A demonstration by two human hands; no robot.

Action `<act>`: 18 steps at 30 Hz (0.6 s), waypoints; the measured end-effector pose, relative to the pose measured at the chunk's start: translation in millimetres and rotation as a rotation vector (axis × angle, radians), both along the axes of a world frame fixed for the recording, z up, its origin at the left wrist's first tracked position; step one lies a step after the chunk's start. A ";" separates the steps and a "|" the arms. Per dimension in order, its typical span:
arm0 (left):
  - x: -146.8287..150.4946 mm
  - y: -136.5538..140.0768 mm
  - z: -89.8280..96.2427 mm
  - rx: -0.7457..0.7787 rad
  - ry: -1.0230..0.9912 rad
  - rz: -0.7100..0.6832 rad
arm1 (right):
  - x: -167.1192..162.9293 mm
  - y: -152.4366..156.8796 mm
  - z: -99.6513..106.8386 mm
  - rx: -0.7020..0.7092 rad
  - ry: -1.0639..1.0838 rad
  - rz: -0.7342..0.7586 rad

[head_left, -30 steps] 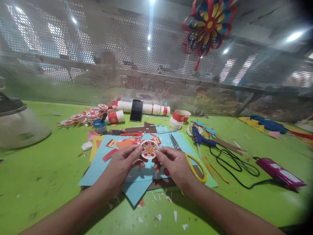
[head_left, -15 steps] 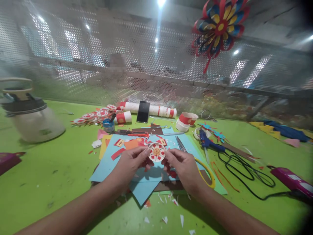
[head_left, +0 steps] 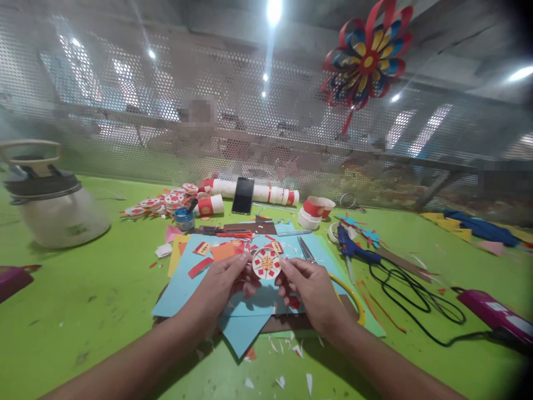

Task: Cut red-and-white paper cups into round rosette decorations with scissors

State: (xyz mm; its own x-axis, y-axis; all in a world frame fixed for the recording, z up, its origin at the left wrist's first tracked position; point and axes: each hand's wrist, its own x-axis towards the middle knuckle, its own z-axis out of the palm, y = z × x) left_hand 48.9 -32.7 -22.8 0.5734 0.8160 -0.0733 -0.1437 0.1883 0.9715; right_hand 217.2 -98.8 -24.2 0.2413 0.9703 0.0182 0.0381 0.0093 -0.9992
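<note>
A round white paper disc (head_left: 267, 263) with red squares around its edge and a gold emblem in the middle is held up, its face towards me. My left hand (head_left: 227, 278) pinches its left edge, and my right hand (head_left: 306, 283) grips the right edge between thumb and fingers. Both hands hover over blue paper sheets (head_left: 179, 294) strewn with red, orange and cream scraps. Just behind my right hand lie scissors (head_left: 353, 300) with yellow handles, partly hidden by it.
At the back stand a stack of paper cups (head_left: 262, 190), a phone (head_left: 243, 195) and decorated discs (head_left: 166, 201). On the right lie a blue glue gun (head_left: 353, 244), its black cord and a purple box (head_left: 495, 311). A large jug (head_left: 58, 211) stands left. White scraps litter the green table (head_left: 104, 322).
The view has shifted slightly, so the table things sit a little lower. Both hands keep hold of the disc, which looks nearly unchanged in position.
</note>
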 end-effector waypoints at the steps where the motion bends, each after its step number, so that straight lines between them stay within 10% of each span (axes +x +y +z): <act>1: 0.3 0.0 0.0 -0.003 -0.005 -0.003 | -0.6 0.3 0.9 -0.001 0.002 -0.004; 18: -7.4 14.0 5.8 0.098 -0.116 0.434 | 0.5 0.6 5.5 -0.003 0.071 -0.044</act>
